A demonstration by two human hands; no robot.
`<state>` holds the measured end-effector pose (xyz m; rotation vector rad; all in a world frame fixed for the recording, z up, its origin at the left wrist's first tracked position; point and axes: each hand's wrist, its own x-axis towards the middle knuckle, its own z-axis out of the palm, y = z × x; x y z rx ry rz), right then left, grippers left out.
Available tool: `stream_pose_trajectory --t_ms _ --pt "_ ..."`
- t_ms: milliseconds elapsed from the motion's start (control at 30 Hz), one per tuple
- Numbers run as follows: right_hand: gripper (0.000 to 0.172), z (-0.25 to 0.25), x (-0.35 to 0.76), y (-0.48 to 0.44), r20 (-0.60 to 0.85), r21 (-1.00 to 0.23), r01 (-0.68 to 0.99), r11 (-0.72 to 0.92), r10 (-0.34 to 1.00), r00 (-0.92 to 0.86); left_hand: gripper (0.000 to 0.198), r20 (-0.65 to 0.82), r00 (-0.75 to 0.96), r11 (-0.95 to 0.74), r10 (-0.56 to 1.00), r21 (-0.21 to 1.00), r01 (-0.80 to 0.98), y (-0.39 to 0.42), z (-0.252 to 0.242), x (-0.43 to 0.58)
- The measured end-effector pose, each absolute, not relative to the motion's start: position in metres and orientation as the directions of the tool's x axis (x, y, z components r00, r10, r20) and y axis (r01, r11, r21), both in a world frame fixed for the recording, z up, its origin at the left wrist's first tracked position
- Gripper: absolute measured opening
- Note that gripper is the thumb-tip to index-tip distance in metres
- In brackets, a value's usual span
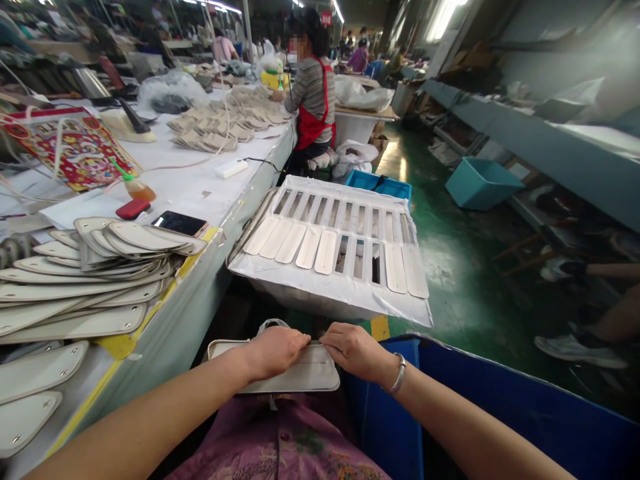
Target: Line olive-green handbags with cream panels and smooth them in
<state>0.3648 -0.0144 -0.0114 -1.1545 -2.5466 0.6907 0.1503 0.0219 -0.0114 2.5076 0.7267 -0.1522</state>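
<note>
In front of my lap is a cream, flat leather-like panel (pixel 300 379) with rounded corners and a stitched line. My left hand (pixel 277 350) lies across its upper edge, fingers closed on that edge. My right hand (pixel 353 350), with a bracelet at the wrist, pinches the upper edge near the panel's right end. The fingertips of both hands are close together; anything small between them is hidden. Beyond them a white slotted board (pixel 280 277) carries several cream strips (pixel 326 252). Stacked panels (pixel 80 320) with metal eyelets are to my left.
A phone (pixel 180 223), a red object (pixel 133 208) and a glue-like bottle (pixel 137 188) lie on the left table (pixel 185 180). A person in a red apron (pixel 315 100) sits farther along it. A blue bin (pixel 500 407) stands at my right, a teal bin (pixel 480 183) beyond.
</note>
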Motion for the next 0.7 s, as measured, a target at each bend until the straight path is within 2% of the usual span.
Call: stream_pose_trajectory --t_ms 100,200,300,367,433,500,600,700 --pt "0.030 -0.006 0.364 -0.010 -0.009 -0.594 0.623 0.509 0.770 -0.637 0.039 -0.185 0.885 -0.813 0.427 0.351 0.465 0.013 -0.019 0.147" --pt "0.027 -0.004 0.360 0.005 -0.154 -0.672 0.654 0.349 0.797 -0.584 0.042 -0.169 0.898 -0.864 0.406 0.248 0.437 0.004 -0.021 0.147" --pt "0.017 -0.008 0.355 0.020 -0.292 -0.680 0.686 0.259 0.763 -0.577 0.043 -0.174 0.887 -0.871 0.428 0.181 0.456 -0.003 -0.018 0.153" --pt "0.015 -0.010 0.351 0.028 -0.335 -0.665 0.704 0.249 0.743 -0.579 0.044 -0.186 0.876 -0.862 0.445 0.178 0.475 -0.001 -0.014 0.155" --pt "0.013 -0.009 0.350 0.034 -0.350 -0.654 0.712 0.254 0.733 -0.583 0.043 -0.225 0.868 -0.833 0.444 0.255 0.492 0.011 -0.006 0.149" --pt "0.013 -0.007 0.350 0.040 -0.363 -0.664 0.705 0.249 0.717 -0.596 0.040 -0.280 0.871 -0.762 0.404 0.423 0.490 0.031 0.005 0.130" --pt "0.028 -0.005 0.351 0.046 -0.349 -0.738 0.633 0.233 0.672 -0.653 0.039 -0.322 0.883 -0.590 0.342 0.657 0.468 0.056 0.018 0.090" --pt "0.034 -0.008 0.345 0.049 -0.358 -0.838 0.526 0.147 0.580 -0.732 0.044 -0.313 0.875 -0.530 0.369 0.703 0.475 0.061 0.016 0.061"
